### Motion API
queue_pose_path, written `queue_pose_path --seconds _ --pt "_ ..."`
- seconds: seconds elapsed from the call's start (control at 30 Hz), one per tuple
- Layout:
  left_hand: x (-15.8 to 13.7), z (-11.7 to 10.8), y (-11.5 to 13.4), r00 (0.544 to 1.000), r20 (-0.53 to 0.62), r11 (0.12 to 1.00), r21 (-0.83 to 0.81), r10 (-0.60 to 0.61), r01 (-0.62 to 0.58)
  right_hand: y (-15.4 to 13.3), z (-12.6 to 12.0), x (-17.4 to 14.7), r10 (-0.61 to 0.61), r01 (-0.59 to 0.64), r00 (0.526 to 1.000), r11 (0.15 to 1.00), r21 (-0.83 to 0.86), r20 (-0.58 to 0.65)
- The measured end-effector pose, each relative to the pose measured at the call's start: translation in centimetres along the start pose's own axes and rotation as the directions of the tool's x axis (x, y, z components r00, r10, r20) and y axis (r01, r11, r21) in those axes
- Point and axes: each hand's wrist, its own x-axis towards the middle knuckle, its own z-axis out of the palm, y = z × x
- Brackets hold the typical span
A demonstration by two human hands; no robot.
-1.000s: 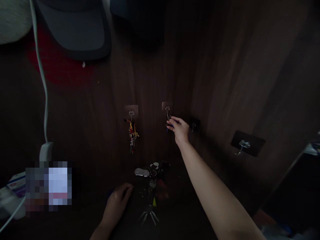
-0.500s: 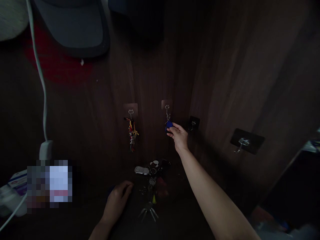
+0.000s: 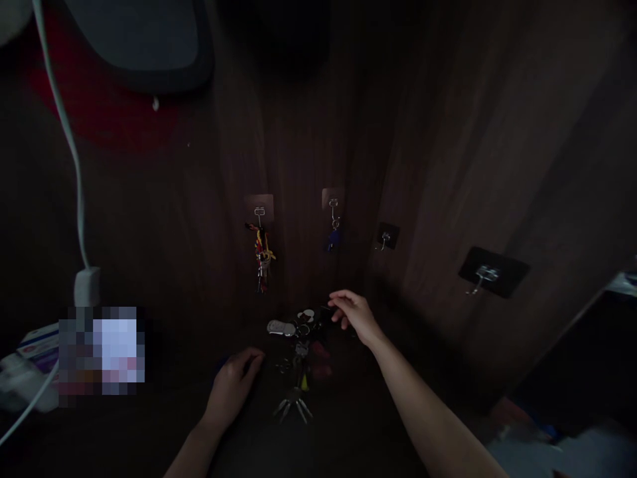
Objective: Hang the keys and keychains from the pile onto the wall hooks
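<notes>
My right hand (image 3: 355, 317) is empty, fingers apart and slightly bent, just right of a pile of keys. In that pile are a grey fob (image 3: 281, 328), a white oval tag (image 3: 306, 316), a yellow piece (image 3: 304, 381) and a fan of silver keys (image 3: 294, 403). My left hand (image 3: 233, 385) rests left of the pile with its fingers curled together; whatever may be inside is hidden. A bit of blue (image 3: 221, 363) shows behind it. Above, a blue key tag (image 3: 333, 239) hangs by a ring from a metal hook (image 3: 334, 204).
Another hook (image 3: 259, 212) on the back panel holds keys with a coloured cord (image 3: 263, 255). Two hooks on black plates, one near (image 3: 490, 273) and one far (image 3: 387, 237), are on the right panel. A cap (image 3: 144, 40) and white cable (image 3: 70, 139) hang at left.
My right hand has let go of the blue key tag, which now hangs on the hook, and has come down beside the key pile. My left hand stays beside the pile.
</notes>
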Motion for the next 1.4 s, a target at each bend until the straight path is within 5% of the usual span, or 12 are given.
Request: queue_pose_path --seconds 0.1,0.23,0.5,0.63,0.8,0.93,1.17,1.4 --pt "0.0 -0.1 0.3 1.000 -0.003 1.000 0.005 0.002 -0.002 1.3 -1.1 -1.2 0.096 -0.065 0.983 0.980 -0.188 0.159" --pt "0.0 -0.1 0.4 1.000 0.006 1.000 0.012 -0.005 0.005 3.0 -2.3 -1.6 0.174 -0.098 0.969 0.923 -0.372 0.176" --pt "-0.1 -0.1 0.4 1.000 0.015 0.999 0.024 -0.022 0.022 5.4 -3.7 -0.1 -0.171 0.076 0.984 0.673 -0.736 -0.054" --pt "-0.1 -0.1 0.3 1.000 -0.001 1.000 0.025 -0.014 0.014 6.4 -3.1 0.2 -0.354 0.252 0.935 0.589 -0.768 0.035" --pt "0.0 0.0 0.1 1.000 0.008 1.000 0.029 -0.011 0.011 6.7 -2.8 0.2 -0.379 0.302 0.920 0.530 -0.793 0.097" --pt "0.0 0.0 0.0 1.000 0.019 1.000 0.026 -0.007 0.006 6.5 -3.1 -0.1 -0.385 0.302 0.921 0.595 -0.744 0.065" --pt "0.0 0.0 0.1 1.000 0.005 0.999 0.034 -0.013 0.013 5.6 -3.3 -0.8 -0.320 0.233 0.929 0.896 -0.379 -0.184" --pt "-0.1 0.0 0.2 1.000 0.014 1.000 0.023 -0.015 0.015 4.3 -2.9 -1.2 -0.050 0.068 0.963 0.996 0.059 -0.265"
